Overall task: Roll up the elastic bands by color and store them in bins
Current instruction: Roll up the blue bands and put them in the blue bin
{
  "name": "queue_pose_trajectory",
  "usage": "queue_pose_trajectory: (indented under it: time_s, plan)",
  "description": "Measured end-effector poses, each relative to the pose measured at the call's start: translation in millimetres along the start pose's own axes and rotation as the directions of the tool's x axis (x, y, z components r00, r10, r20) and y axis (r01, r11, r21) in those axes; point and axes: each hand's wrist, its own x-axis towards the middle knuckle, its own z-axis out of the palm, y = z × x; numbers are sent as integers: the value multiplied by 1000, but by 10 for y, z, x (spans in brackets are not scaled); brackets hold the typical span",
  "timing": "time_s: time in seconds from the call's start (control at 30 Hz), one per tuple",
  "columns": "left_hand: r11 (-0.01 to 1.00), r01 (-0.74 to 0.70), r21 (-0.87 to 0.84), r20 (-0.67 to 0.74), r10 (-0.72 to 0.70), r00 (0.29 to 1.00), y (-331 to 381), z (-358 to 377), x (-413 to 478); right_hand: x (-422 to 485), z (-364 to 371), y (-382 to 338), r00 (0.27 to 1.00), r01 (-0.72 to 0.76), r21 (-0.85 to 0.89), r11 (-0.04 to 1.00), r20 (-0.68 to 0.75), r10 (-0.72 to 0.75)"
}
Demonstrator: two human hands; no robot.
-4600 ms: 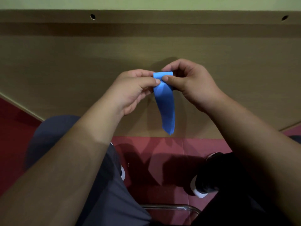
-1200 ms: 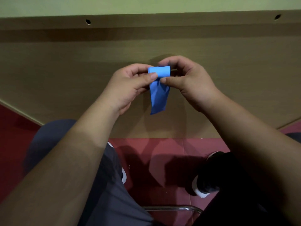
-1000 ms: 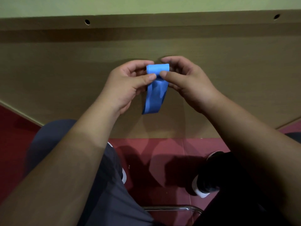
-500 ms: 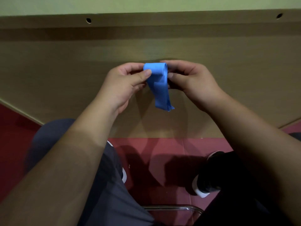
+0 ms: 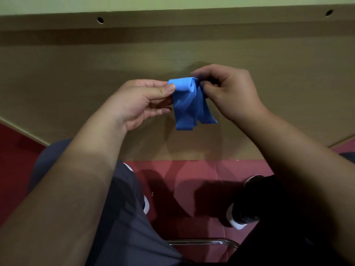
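Pinched from both sides, a blue elastic band (image 5: 187,106) hangs in mid-air between a seated person's hands, in front of a brown wooden panel (image 5: 76,83) and above a red floor (image 5: 192,177). The left hand (image 5: 138,104) grips one end of the roll (image 5: 183,85) between thumb and curled fingers; the right hand (image 5: 230,93) pinches the other end. Holding the roll by its ends appears to leave the loose tails (image 5: 184,120) free to dangle below and feed in as it turns, while stopping it from springing open. Rolling looks partly done, with a short length left to wind. No bin is in view.
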Motion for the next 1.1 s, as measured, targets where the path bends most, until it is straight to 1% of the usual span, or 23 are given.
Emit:
queue_pose_trajectory:
  time_s: [0.1, 0.2, 0.27, 0.33, 0.43, 0.53, 0.63, 0.73, 0.87, 1.1]
  plan:
    - [998, 58, 6, 80, -58, 995, -5, -17, -9, 12, -3, -19, 996, 25, -40, 999, -81, -28]
    - [993, 117, -11, 154, -114, 981, -9, -10, -15, 11, 2, -36, 993, 53, -32, 998, -107, -56]
    - [990, 143, -20, 202, -136, 970, -4, -5, -17, 5, 3, -52, 995, 64, -25, 998, -79, -65]
    - [989, 142, -35, 229, -130, 965, -5, 1, -14, -11, 3, -68, 996, 91, -48, 995, -6, -91]
    - [993, 94, -74, 195, -78, 978, -14, 15, -3, -20, -8, -72, 991, 120, -47, 992, 66, -117]
    - [995, 29, -92, 117, -18, 993, -33, 26, 11, -17, -34, -66, 989, 90, -13, 996, 122, -88]
    - [992, -3, -127, 60, 10, 998, -65, 58, 27, -26, -39, -66, 984, 71, -5, 997, 161, -69]
    - [990, -27, -142, 26, 31, 999, -75, 128, 18, -24, -15, -72, 988, 38, 23, 999, 151, -41]
    - [989, -75, -126, 16, 77, 997, -65, 154, 25, -8, -11, -81, 998, 46, -68, 997, 46, -43]
    - [988, -95, -121, -5, 95, 995, -54, 121, 37, -15, 50, -48, 995, -18, 26, 1000, 100, 15]
